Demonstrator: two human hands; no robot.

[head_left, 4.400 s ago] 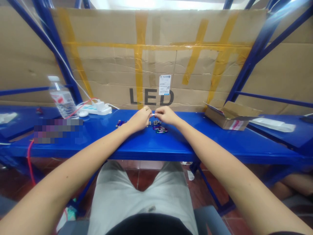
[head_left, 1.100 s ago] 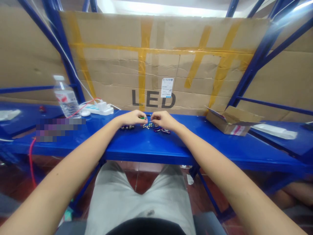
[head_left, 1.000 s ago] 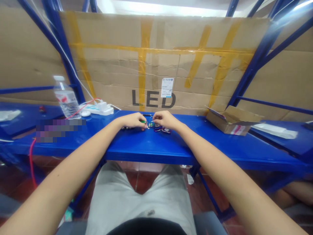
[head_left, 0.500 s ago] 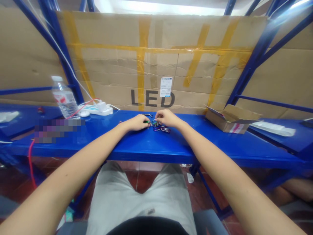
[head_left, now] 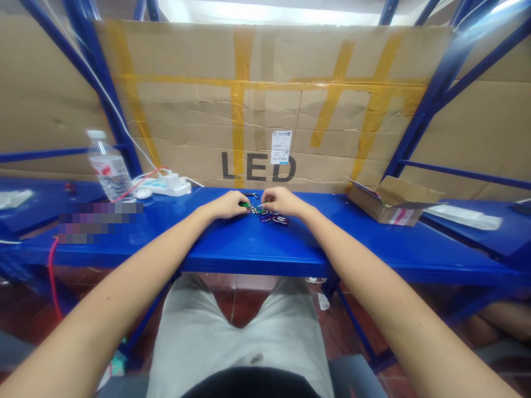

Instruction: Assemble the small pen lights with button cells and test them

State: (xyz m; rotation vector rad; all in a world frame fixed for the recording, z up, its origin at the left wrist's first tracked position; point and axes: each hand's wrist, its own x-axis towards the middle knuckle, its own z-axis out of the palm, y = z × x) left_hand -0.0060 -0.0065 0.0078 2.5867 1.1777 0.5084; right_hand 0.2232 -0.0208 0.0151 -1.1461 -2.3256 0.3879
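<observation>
On the blue table, my left hand is closed around a green carabiner, whose end shows at the fingertips. Small silvery metal pieces lie between the two hands, close to the green carabiner. My right hand pinches something small and pale; its kind is too small to tell. Right below those fingers rests a pile of coloured carabiners, purple and dark ones among them. A dark carabiner lies by itself just behind the gap between my hands.
An open cardboard box stands at the right. At the left are a water bottle and a white power strip with cables. A large cardboard sheet marked LED forms the back, between blue frame posts.
My left hand has shifted slightly left with the green carabiner, and more silvery metal shows between the hands. The right hand has moved only a little.
</observation>
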